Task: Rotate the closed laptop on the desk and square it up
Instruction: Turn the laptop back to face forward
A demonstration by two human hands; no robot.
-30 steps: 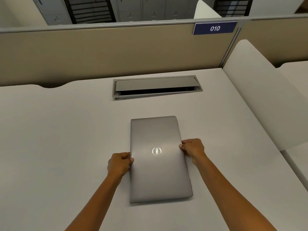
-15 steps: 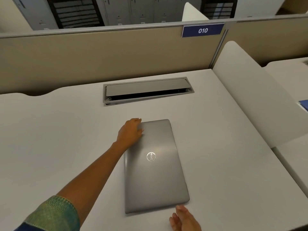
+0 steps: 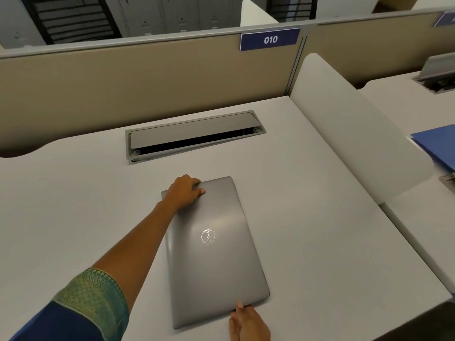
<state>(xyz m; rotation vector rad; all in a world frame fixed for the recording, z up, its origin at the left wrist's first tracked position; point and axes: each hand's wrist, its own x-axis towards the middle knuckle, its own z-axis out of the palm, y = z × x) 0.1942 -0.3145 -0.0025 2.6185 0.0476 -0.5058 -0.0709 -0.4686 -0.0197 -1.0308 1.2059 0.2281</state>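
Observation:
A closed grey laptop (image 3: 216, 262) with a round logo lies on the white desk (image 3: 73, 205), its long side running away from me and its far end leaning a little to the left. My left hand (image 3: 183, 191) rests over the laptop's far left corner, fingers curled on the lid and far edge. My right hand (image 3: 248, 324) is at the near right corner, its fingertips touching the near edge; most of that hand is cut off by the frame's bottom.
A grey cable hatch (image 3: 194, 135) is set into the desk beyond the laptop. A beige partition (image 3: 123, 82) with a blue "010" label (image 3: 270, 39) closes the back. A white divider (image 3: 344, 126) stands on the right, with a blue folder (image 3: 438, 143) on the neighbouring desk.
Both hands left the laptop's long sides. The left went to the far left corner, the right to the near right corner. The laptop has turned slightly anticlockwise.

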